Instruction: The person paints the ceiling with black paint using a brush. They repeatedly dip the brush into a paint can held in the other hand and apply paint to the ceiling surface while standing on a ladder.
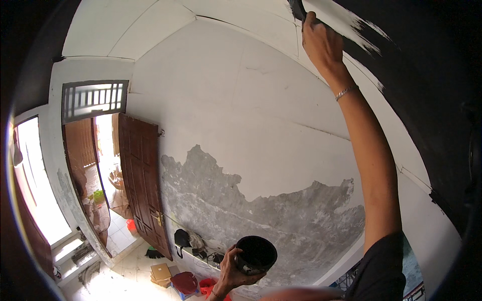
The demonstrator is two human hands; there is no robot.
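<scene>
Gripping a dark brush overhead and a black tub below

Reaching high, our right hand is closed around a dark brush-like tool, which sits at the upper left of that grip. Its visible stretch points up and slightly left from our fingers, the long axis running steeply toward the upper edge of the view. That edge cuts off its far end, and our fist covers the rest; we cannot tell bristles from handle with certainty. Just right of this grip, ragged dark streaks cross a white surface and meet a broad black area.

Well below, our left hand holds a round black tub, fingers wrapped around its left side and underneath. The tub's mouth faces up toward us, its axis roughly upright with some tilt. Our fingers hide part of its base, and the contents are lost in the darkness inside. Left of that grip lie a maroon bundle and a red object, the latter partly hidden and hard to identify.
</scene>
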